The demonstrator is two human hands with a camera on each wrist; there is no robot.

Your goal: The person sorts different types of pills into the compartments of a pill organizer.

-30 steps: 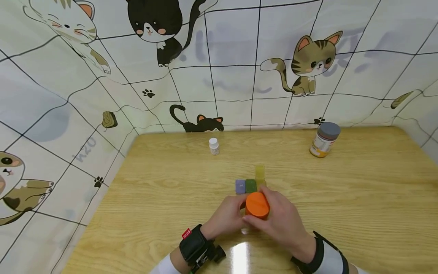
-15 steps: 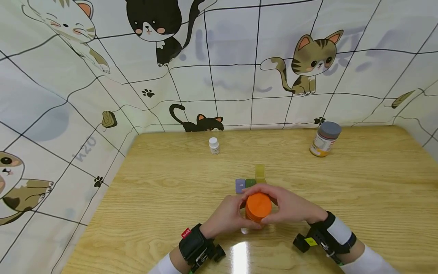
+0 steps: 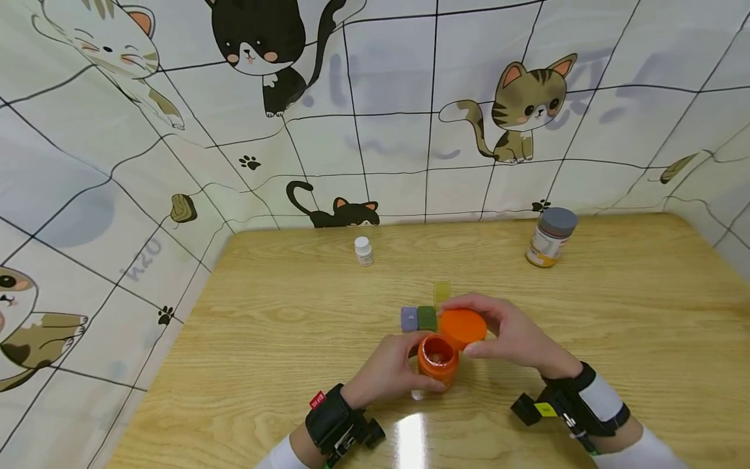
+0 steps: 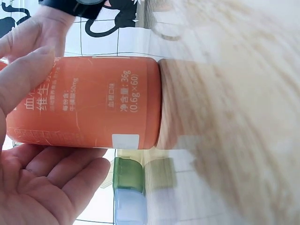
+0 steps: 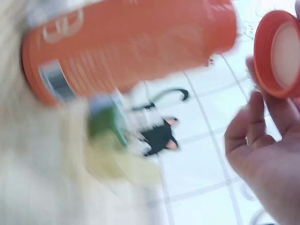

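Note:
An orange pill bottle [image 3: 438, 368] stands uncapped on the table, its red-orange mouth facing up. My left hand [image 3: 391, 370] grips it from the left side, thumb in front and fingers behind. In the left wrist view the printed label on the bottle [image 4: 93, 101] shows between thumb and fingers. Just right of the mouth, my right hand [image 3: 515, 335] holds the orange lid [image 3: 463, 327] by its edge. The pale inner face of the lid [image 5: 285, 56] shows in the right wrist view, apart from the bottle. The bottle's contents are hard to make out.
Behind the bottle sits a small pillbox with purple [image 3: 409, 319] and green compartments [image 3: 427, 318], and a yellow lid [image 3: 442, 292] raised. A small white bottle [image 3: 364, 251] stands at the back. The grey-capped jar [image 3: 551, 238] is at back right, near the cat-print curtain [image 3: 398, 143].
The lid has come off the bottle. My right hand has moved it up and to the right, while the left hand keeps its grip on the bottle.

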